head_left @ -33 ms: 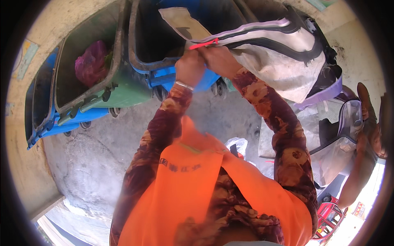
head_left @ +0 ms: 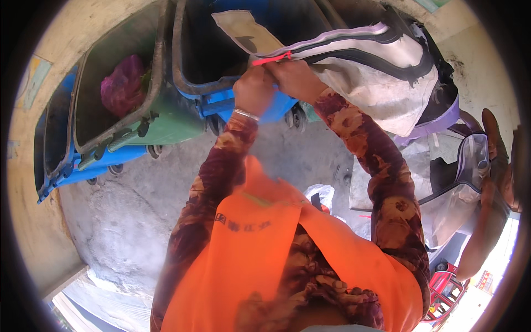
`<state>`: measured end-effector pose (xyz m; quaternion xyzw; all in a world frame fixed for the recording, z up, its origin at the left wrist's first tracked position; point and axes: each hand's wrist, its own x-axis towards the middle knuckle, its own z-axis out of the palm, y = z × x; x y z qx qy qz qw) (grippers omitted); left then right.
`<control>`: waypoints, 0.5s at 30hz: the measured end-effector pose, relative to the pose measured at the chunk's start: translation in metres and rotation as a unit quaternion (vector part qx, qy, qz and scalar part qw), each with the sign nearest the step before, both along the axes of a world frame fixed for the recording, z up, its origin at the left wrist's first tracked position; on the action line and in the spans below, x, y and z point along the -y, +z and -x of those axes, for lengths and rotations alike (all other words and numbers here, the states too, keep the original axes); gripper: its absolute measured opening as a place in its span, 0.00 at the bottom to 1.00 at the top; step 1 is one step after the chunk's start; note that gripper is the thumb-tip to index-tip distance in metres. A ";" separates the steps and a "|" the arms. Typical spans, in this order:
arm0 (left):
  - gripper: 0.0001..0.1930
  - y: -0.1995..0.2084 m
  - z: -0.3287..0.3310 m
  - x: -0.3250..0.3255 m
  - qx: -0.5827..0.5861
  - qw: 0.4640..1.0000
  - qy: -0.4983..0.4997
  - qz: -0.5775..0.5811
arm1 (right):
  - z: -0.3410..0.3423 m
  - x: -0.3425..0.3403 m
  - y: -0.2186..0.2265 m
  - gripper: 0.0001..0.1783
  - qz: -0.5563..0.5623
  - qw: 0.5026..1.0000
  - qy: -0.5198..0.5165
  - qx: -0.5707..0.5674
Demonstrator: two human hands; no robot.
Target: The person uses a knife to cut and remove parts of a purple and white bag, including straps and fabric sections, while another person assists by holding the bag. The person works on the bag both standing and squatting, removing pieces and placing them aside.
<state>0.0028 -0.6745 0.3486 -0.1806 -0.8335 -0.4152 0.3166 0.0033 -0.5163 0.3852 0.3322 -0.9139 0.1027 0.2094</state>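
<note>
Grey concrete floor (head_left: pixel 310 160) beneath you, row of bins along the wall. Your white bag (head_left: pixel 381 91), black-trimmed, is up front, its narrow end at your hands and its bulk off to the right. Your left hand (head_left: pixel 255 94) and right hand (head_left: pixel 298 80) are side by side, touching or nearly so, fingers curled in on the bag's near edge just under a red strip (head_left: pixel 272 57). Fingertips hidden; can't tell whether you pinch the strip too. Beige flap (head_left: pixel 249 30) sticks out past your hands, over the mouth of a blue bin (head_left: pixel 221 105). Left of that, green bin (head_left: pixel 166 122) with a pink plastic bag (head_left: pixel 121 86) inside. Purple band (head_left: pixel 431 124) hangs at the white bag's far right end. You're wearing an orange vest (head_left: pixel 249 238) and flowered sleeves (head_left: pixel 381 171).
</note>
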 end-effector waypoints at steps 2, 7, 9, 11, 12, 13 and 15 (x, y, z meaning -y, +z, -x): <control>0.04 0.001 -0.003 0.004 -0.016 0.999 0.030 -0.028 | -0.001 -0.002 0.001 0.07 -0.013 1.000 -0.006 -0.016; 0.03 0.005 -0.018 0.007 -0.047 0.999 -0.004 -0.019 | -0.008 0.001 0.006 0.10 -0.012 0.998 -0.015 0.061; 0.02 0.008 -0.025 0.009 -0.049 0.999 -0.015 0.006 | -0.008 0.008 0.009 0.10 0.047 0.997 0.045 0.040; 0.01 0.012 -0.026 0.015 -0.052 0.999 -0.004 -0.013 | -0.015 0.004 0.017 0.11 0.021 0.997 0.032 0.073; 0.01 0.012 -0.030 0.016 -0.052 0.998 -0.013 -0.025 | -0.021 0.002 0.020 0.11 0.014 0.995 0.030 0.092; 0.01 0.014 -0.029 0.019 -0.045 0.998 -0.001 -0.052 | -0.022 0.002 0.021 0.12 0.004 0.993 0.023 0.117; 0.03 0.014 -0.035 0.017 -0.041 0.999 -0.023 -0.023 | -0.024 0.003 0.023 0.15 -0.041 0.988 0.017 0.148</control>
